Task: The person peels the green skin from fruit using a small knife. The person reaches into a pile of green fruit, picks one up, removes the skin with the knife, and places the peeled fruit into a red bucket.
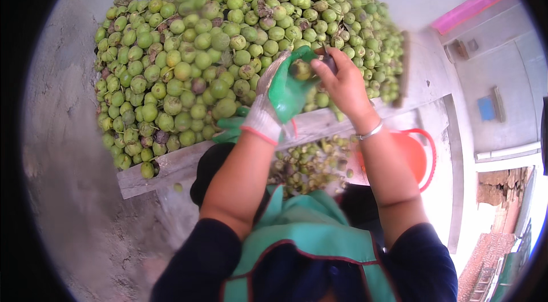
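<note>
i see the left hand [274, 96], in a white and green glove, with its grip closed around a green fruit [301, 69] just above the heap of green fruit [228, 45] on the desk [171, 166]. the bare right hand [341, 82] pinches a small dark tool [326, 60] against it. i'd keep the fruit cupped firm and cut away from the palm. its skin looks green with brown blotches.

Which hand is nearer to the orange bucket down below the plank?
Right. The bare right hand is up at the fruit, with its forearm passing just above the orange bucket. The gloved left hand is further left, cupping a green fruit.
</note>
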The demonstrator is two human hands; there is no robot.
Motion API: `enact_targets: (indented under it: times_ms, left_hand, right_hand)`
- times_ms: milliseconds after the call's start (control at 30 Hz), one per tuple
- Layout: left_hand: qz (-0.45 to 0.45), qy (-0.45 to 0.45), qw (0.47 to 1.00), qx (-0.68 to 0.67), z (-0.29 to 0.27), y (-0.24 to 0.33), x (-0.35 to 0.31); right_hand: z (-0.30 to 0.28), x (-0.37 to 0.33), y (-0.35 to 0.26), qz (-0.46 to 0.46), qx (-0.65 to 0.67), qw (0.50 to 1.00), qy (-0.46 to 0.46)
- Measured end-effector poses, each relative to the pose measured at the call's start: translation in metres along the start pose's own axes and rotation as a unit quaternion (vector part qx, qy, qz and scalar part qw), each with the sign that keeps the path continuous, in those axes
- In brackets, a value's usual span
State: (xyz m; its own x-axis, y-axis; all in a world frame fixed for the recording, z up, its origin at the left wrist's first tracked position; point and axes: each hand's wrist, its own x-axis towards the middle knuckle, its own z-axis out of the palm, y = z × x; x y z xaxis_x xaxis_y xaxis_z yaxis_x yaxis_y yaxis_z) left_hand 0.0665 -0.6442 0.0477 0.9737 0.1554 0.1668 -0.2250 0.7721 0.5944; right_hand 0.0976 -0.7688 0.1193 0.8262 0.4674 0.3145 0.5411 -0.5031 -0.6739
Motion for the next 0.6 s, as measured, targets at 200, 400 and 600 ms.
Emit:
enact_targets:
  times_ms: [200, 400, 600]
  left_hand:
    - [-0.206, 0.044, 0.961, -0.180, 0.011, -0.014, -0.008]
    - [-0.260, 0.033, 0.930, -0.259, 0.036, -0.044, -0.022]
    - [-0.228, 0.042, 0.968, -0.100, 0.077, -0.078, -0.043]
  right_hand:
    - [-0.061, -0.077, 0.010, 0.045, -0.004, 0.998, -0.054]
    - [-0.073, -0.144, 0.022, 0.060, 0.023, 0.996, -0.058]
    - [-0.060, -0.154, 0.037, 0.223, 0.310, 0.922, 0.057]
